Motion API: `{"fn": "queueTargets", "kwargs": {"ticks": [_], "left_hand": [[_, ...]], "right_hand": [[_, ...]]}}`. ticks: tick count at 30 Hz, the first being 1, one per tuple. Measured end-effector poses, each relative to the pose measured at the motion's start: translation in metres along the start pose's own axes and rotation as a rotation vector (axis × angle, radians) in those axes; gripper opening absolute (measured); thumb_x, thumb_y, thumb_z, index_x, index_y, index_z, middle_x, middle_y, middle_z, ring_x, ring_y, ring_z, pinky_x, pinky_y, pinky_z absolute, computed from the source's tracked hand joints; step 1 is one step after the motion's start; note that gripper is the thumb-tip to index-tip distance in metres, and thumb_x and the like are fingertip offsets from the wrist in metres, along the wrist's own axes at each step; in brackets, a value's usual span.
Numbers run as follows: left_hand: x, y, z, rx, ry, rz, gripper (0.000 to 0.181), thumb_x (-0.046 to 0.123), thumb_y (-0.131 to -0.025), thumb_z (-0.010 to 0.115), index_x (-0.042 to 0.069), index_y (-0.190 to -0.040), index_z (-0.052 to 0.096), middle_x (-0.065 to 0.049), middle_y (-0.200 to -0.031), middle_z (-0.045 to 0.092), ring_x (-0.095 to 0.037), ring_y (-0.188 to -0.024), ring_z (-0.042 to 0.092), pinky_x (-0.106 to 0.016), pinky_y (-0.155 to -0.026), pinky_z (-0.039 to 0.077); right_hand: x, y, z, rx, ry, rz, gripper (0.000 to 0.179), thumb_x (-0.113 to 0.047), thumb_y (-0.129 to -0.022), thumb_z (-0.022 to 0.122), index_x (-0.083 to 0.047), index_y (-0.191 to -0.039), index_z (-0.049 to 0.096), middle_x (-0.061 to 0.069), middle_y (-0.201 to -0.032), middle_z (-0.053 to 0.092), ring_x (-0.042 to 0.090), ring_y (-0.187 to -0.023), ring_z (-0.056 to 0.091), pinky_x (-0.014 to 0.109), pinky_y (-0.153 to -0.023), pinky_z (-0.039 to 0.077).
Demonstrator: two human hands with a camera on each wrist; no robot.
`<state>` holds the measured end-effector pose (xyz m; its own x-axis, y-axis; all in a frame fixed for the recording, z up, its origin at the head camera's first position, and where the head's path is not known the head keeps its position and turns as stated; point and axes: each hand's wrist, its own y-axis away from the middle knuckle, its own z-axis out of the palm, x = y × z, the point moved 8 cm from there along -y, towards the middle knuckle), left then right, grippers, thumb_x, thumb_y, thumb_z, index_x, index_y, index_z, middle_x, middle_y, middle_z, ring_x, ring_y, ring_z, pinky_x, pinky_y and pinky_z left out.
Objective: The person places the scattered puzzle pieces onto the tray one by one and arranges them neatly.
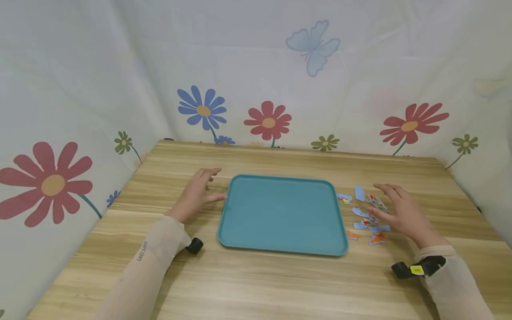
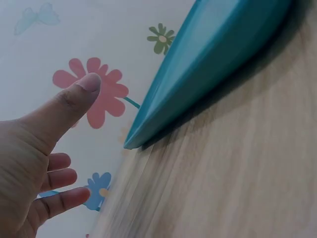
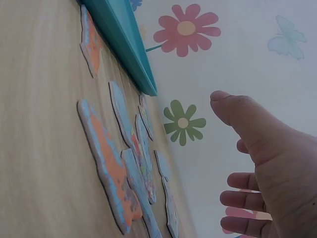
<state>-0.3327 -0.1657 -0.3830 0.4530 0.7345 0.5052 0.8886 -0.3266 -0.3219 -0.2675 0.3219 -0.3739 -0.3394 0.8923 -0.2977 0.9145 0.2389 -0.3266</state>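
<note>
A teal rectangular tray [image 1: 282, 215] lies on the wooden table with nothing on it. Just off its left rim is my left hand [image 1: 196, 193], fingers loosely extended and holding nothing; in the left wrist view the thumb [image 2: 74, 104] is apart from the tray edge [image 2: 198, 74]. To the tray's right lie several flat jigsaw puzzle pieces, among them a pale blue one [image 1: 359, 193] and an orange one [image 1: 378, 239]. Over the right side of these pieces hovers my right hand [image 1: 410, 218], relaxed with nothing in it. In the right wrist view an orange-and-blue piece [image 3: 106, 163] lies below the hand.
The wooden table [image 1: 260, 284] reaches back to a white curtain [image 1: 240, 58] printed with flowers and a butterfly. Black wrist cameras sit at the left wrist [image 1: 194, 246] and the right wrist [image 1: 402, 270].
</note>
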Motion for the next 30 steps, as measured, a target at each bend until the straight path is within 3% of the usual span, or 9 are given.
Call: {"fn": "queueTargets", "kwargs": {"ticks": [7,13,18,30], "left_hand": [[-0.011,0.001,0.009,-0.092,0.184,-0.097,0.076,0.026,-0.079,0.080,0.006,-0.142,0.043,-0.018,-0.130,0.052,-0.031,-0.108,0.055,-0.044,-0.085,0.054],[-0.010,0.002,0.014,-0.147,0.281,-0.085,0.075,0.023,-0.078,0.081,0.004,-0.140,0.044,-0.019,-0.130,0.053,-0.030,-0.109,0.055,-0.043,-0.088,0.054],[-0.007,0.001,0.018,-0.178,0.299,-0.067,0.070,0.019,-0.079,0.080,0.002,-0.138,0.046,-0.018,-0.127,0.056,-0.029,-0.108,0.056,-0.043,-0.090,0.052],[-0.009,0.004,0.030,-0.252,0.440,-0.085,0.069,0.017,-0.082,0.077,0.002,-0.141,0.044,-0.019,-0.127,0.056,-0.029,-0.108,0.058,-0.040,-0.092,0.051]], "right_hand": [[-0.008,0.000,-0.002,0.004,-0.018,-0.028,0.063,-0.029,-0.083,0.075,-0.003,-0.134,0.047,0.025,-0.126,0.052,0.042,-0.103,0.056,0.063,-0.080,0.047],[-0.015,0.000,-0.004,0.006,-0.038,-0.037,0.059,-0.026,-0.084,0.074,-0.002,-0.131,0.049,0.022,-0.124,0.054,0.039,-0.101,0.057,0.060,-0.078,0.049],[-0.023,0.000,-0.006,0.025,-0.041,-0.066,0.053,-0.023,-0.083,0.075,-0.001,-0.127,0.053,0.021,-0.119,0.058,0.036,-0.096,0.061,0.056,-0.076,0.052],[-0.036,-0.001,0.002,0.072,-0.047,-0.150,0.039,-0.012,-0.077,0.078,-0.003,-0.112,0.064,0.011,-0.101,0.067,0.023,-0.084,0.060,0.035,-0.067,0.054]]}}
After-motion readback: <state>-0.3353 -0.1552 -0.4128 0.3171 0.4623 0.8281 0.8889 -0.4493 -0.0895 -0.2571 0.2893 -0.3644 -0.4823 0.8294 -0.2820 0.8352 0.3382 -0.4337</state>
